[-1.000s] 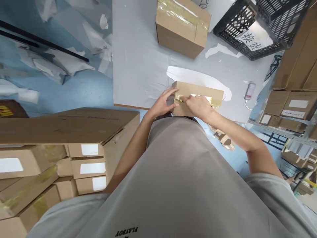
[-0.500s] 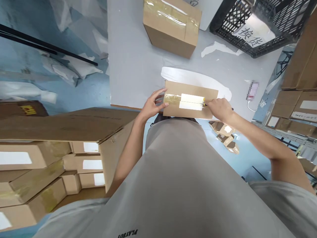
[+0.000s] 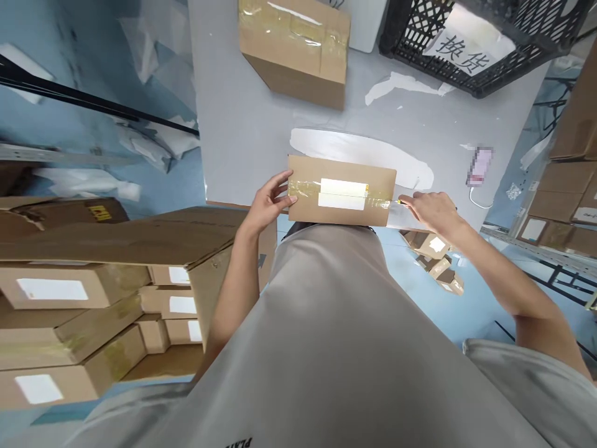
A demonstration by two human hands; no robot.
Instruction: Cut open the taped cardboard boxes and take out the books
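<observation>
A small flat cardboard box [image 3: 345, 171] lies at the near edge of the grey table [image 3: 242, 124], taped along its middle seam and bearing a white label [image 3: 342, 193]. My left hand [image 3: 269, 202] grips the box's left end, fingers on top. My right hand [image 3: 431, 211] sits just past the box's right end, closed around a small yellow-tipped tool [image 3: 401, 202] whose tip touches the end of the tape line.
A larger taped box [image 3: 293, 50] stands at the back of the table, with a black plastic crate [image 3: 466, 56] to its right. A white sheet [image 3: 364, 149] lies under the small box. An open carton [image 3: 116, 236] of stacked boxes stands at my left. Shelves of boxes [image 3: 569, 174] are on the right.
My right hand has drawn the tool along the taped seam from the box's left end to just past its right end. My left hand has stayed on the left end.
</observation>
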